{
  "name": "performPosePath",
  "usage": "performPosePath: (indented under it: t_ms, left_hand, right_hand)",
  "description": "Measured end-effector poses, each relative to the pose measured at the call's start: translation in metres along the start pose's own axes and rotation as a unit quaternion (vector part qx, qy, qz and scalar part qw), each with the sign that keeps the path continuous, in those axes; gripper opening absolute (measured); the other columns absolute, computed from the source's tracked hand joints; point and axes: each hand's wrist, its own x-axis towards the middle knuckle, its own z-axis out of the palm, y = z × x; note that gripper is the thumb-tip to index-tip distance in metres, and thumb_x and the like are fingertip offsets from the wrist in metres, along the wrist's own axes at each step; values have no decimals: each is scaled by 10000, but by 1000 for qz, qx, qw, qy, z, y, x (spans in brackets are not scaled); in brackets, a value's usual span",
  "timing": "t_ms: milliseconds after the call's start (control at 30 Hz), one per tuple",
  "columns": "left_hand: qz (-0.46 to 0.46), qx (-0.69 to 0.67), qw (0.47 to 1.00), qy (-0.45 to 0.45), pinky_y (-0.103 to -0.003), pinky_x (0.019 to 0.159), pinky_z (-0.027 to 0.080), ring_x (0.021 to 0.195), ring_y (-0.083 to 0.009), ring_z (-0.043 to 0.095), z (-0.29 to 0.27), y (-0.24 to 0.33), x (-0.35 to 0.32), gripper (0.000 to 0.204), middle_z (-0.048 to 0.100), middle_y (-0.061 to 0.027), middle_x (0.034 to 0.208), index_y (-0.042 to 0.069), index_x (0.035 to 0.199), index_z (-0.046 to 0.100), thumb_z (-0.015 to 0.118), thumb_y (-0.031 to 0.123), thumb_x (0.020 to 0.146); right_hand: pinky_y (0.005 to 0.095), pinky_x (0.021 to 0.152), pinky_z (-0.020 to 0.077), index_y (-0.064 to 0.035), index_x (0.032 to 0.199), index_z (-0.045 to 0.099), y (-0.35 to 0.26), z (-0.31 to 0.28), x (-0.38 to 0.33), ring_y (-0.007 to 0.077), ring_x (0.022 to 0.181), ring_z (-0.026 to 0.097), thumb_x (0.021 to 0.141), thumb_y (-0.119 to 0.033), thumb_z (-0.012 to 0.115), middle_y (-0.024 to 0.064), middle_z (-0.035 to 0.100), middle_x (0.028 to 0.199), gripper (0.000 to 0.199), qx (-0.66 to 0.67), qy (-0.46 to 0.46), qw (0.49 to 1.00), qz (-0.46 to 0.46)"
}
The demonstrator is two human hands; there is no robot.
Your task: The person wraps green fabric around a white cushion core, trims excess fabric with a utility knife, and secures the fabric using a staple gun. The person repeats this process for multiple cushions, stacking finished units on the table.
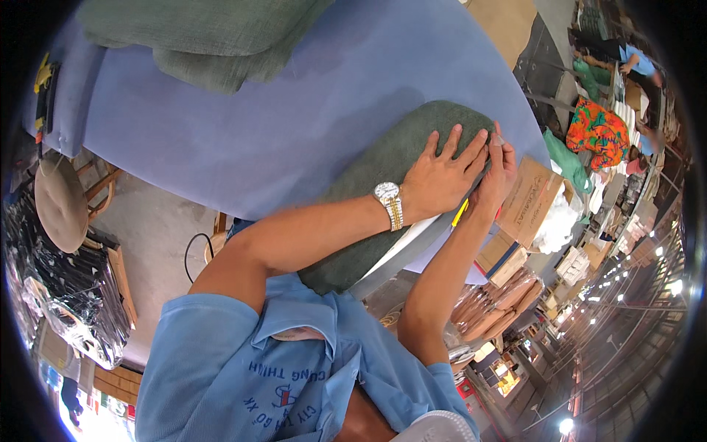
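Observation:
A dark green, fabric-covered cushion (346, 247) leans across the front of a blue-covered table (243, 147), reaching down to my chest. White and grey layers show along its right side. My left hand (442, 175), a watch on its wrist, lies flat on the green fabric with the fingers spread. Around the cushion's far right edge, my right hand (495, 177) is closed, its fingertips at the fabric rim. Part of its grip is hidden behind the edge. A small yellow item (460, 214) shows beside the right wrist; its kind is unclear.
More green fabric pieces (213, 44) lie at the table's far left. A yellow-and-black tool (44, 92) rests at the left end. Left of the table are a round-seated stool (60, 202) and plastic-wrapped goods (70, 287). A cardboard box (529, 200) stands right; people work beyond.

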Motion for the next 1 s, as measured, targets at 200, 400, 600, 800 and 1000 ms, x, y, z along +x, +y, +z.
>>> performPosePath:
  t_ms: [200, 400, 600, 800, 1000]
  left_hand:
    - [-44, -60, 997, 13, -519, 1047, 507, 1362, -400, 544, -7, -9, 10, 590, 428, -190, 1599, 38, 1479, 505, 596, 128, 902]
    - [-120, -117, 986, -7, -423, 997, 551, 1252, -349, 639, -29, -30, 56, 454, 614, -195, 1419, 23, 1377, 606, 618, 122, 934]
    - [-83, -148, 983, 72, -419, 1035, 531, 1249, -359, 646, -15, -42, 68, 334, 658, -220, 1346, -18, 1278, 675, 597, 63, 965]
    - [-33, -172, 982, 72, -422, 1088, 498, 1299, -376, 614, -18, -42, 64, 302, 639, -265, 1357, -66, 1240, 690, 611, 17, 960]
    - [1, -168, 985, 34, -422, 1119, 471, 1338, -372, 581, -30, -34, 55, 303, 619, -287, 1374, -86, 1250, 675, 604, 28, 979]
  right_hand:
    - [316, 941, 508, -12, 975, 689, 19, -4, 25, 160, 1022, 640, 1009, -136, 670, 154, 726, 1220, 130, -35, 57, 998, -16]
    - [312, 888, 513, -9, 943, 678, 18, 34, 26, 149, 953, 643, 1030, -200, 666, 84, 726, 1035, 210, 8, 90, 995, -47]
    - [297, 861, 511, -12, 961, 630, 27, 61, 21, 133, 927, 632, 1062, -205, 619, 98, 719, 1030, 218, 146, 100, 979, -101]
    - [278, 853, 472, -35, 957, 604, 28, 65, 5, 118, 908, 587, 1075, -221, 599, 70, 695, 1001, 220, 220, 104, 964, -106]
    - [291, 846, 465, -41, 922, 574, 24, 63, -8, 121, 894, 575, 1077, -225, 594, 68, 676, 965, 242, 248, 121, 955, -109]
